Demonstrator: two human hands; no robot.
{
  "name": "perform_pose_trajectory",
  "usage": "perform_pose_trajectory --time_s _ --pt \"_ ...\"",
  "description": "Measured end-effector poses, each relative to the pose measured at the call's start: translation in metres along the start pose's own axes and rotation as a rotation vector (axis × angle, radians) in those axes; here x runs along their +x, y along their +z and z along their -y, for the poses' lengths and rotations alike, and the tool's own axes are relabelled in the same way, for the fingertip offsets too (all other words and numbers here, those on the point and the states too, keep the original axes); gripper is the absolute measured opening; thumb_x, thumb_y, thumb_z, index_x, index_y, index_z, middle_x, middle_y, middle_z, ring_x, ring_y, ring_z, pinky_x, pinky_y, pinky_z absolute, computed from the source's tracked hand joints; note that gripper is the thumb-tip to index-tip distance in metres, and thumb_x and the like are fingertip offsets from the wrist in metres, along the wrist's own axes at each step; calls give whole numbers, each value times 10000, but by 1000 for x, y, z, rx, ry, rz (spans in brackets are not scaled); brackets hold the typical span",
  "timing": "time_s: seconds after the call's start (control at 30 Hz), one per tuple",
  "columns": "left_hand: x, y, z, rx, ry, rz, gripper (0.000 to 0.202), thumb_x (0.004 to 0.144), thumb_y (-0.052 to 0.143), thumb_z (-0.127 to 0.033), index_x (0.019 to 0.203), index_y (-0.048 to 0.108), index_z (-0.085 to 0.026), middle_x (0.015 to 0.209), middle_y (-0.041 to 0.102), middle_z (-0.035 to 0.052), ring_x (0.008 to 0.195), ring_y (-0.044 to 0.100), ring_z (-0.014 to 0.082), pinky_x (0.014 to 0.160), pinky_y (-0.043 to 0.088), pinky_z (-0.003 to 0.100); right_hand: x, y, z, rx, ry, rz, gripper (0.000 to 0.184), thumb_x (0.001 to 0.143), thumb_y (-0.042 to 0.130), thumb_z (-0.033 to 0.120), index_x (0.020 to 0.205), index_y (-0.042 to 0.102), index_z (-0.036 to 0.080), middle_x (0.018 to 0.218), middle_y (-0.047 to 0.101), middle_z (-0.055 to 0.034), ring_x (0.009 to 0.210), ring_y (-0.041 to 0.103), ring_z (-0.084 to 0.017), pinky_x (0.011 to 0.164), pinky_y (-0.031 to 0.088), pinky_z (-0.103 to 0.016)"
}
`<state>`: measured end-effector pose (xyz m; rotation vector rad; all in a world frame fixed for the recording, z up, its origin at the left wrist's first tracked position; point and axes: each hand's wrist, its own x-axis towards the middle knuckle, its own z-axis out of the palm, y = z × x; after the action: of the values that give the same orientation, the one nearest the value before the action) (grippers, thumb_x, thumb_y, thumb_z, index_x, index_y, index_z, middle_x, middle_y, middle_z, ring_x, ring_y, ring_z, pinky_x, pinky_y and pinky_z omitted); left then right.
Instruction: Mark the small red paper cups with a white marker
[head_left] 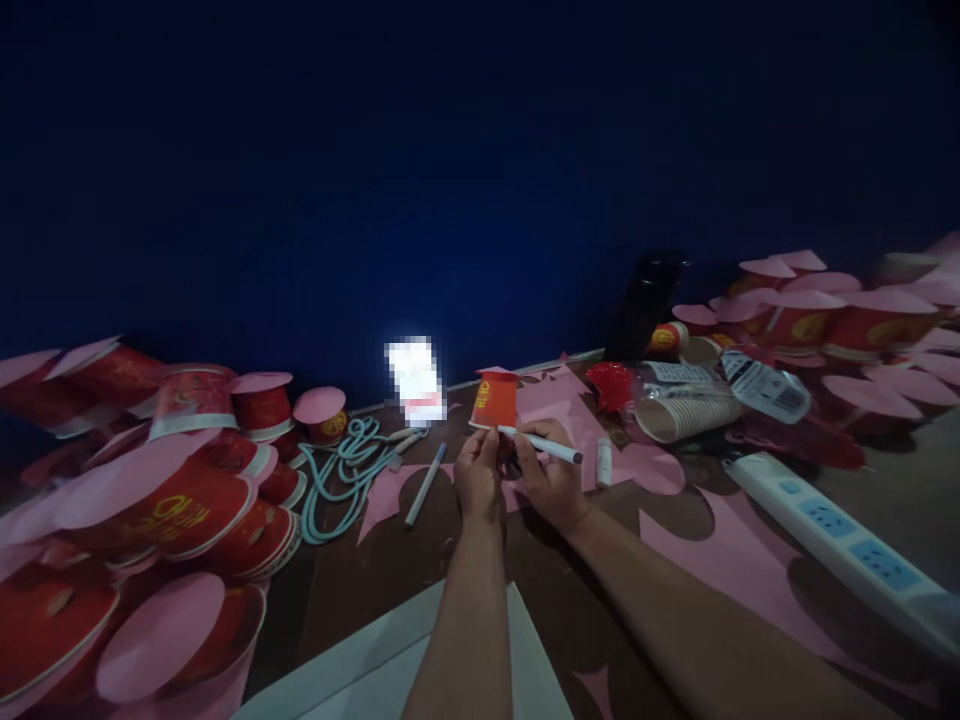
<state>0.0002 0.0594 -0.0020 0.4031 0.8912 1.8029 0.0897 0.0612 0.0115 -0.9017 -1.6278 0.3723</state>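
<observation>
A red paper cup [495, 400] with gold markings stands upside down in the middle, a pink paper piece on its top. At its lower rim, my left hand [480, 470] is closed on the cup with thumb and fingers. My right hand [551, 480] is closed around a white marker pen [555, 447], which points off to the right; its fingers are close to the cup's rim, and I cannot tell whether they touch it. Another marker [426, 487] lies left of my hands. A glue stick [604, 463] stands to the right.
Red cups with pink discs [172, 490] crowd the left; more [817, 310] stand back right. A pale blue cable [337, 480] lies coiled beside a blurred bright screen [416, 380]. To the right are stacked cups [686, 412], a power strip [840, 530], a dark bottle [649, 305] and pink paper scraps [720, 540].
</observation>
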Motion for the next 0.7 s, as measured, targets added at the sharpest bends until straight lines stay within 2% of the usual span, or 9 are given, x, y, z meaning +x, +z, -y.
perform_pose_trajectory --time_s 0.23,0.53,0.7 --pt "1 -1 1 57 -8 -33 265 629 745 -309 802 666 -125 705 652 16 603 579 78 627 436 195 1 -1 -1 -91 -62 -2 123 881 499 274 924 586 199 873 626 -66 846 577 -199 779 457 -369" --pt "3 -4 3 74 2 -30 275 646 733 -342 815 663 -137 678 637 1 580 570 79 586 419 192 0 0 -1 -111 -88 1 106 880 498 260 899 583 199 849 637 -62 830 584 -196 790 454 -380" --pt "4 -5 4 57 13 -32 281 645 733 -337 821 661 -130 684 637 5 589 572 80 620 433 205 0 0 -1 -129 -94 -1 124 883 487 274 882 586 199 826 634 -62 817 584 -198 784 458 -381"
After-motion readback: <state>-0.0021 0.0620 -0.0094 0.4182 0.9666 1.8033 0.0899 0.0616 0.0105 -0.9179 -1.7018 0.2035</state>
